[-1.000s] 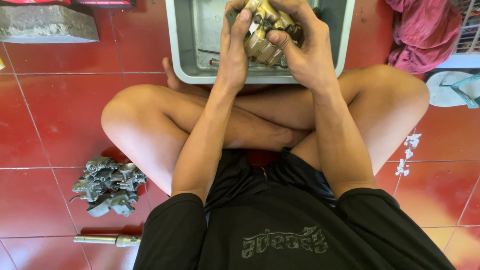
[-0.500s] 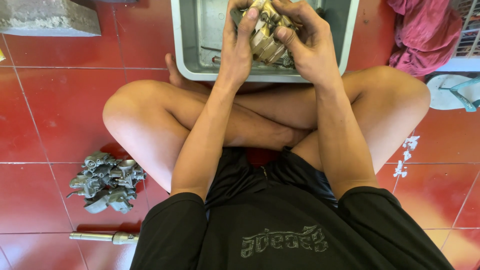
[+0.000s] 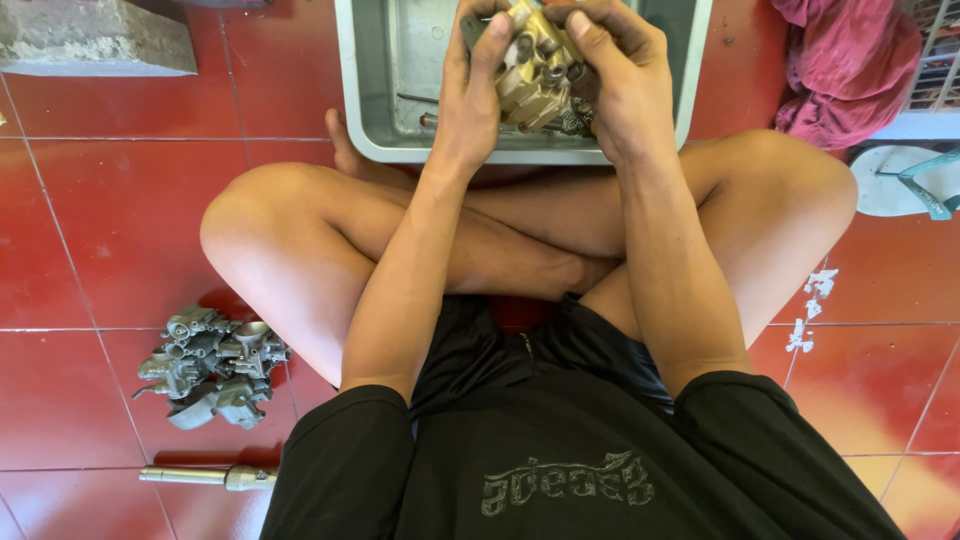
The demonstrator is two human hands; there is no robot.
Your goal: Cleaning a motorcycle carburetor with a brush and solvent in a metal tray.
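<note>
Carburetor body [image 3: 535,70] sits clamped between my left hand [image 3: 470,95] and right hand [image 3: 620,85], fingers curled tight around it. Both forearms reach straight forward over the grey tray [image 3: 370,90].

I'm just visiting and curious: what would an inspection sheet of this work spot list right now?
Surface: red tiled floor; the person sits on it cross-legged.
Job's things: brass-coloured carburetor held over a grey metal tray.
Clutter: grey carburetor parts beside the left knee; a metal tool handle below them; small bits in the tray, too small to tell.
Hands: left hand and right hand both grip the carburetor.
Cables: nothing seen.
Surroundings: concrete block top left, pink cloth and a sandal at right, white specks on the tiles.
</note>
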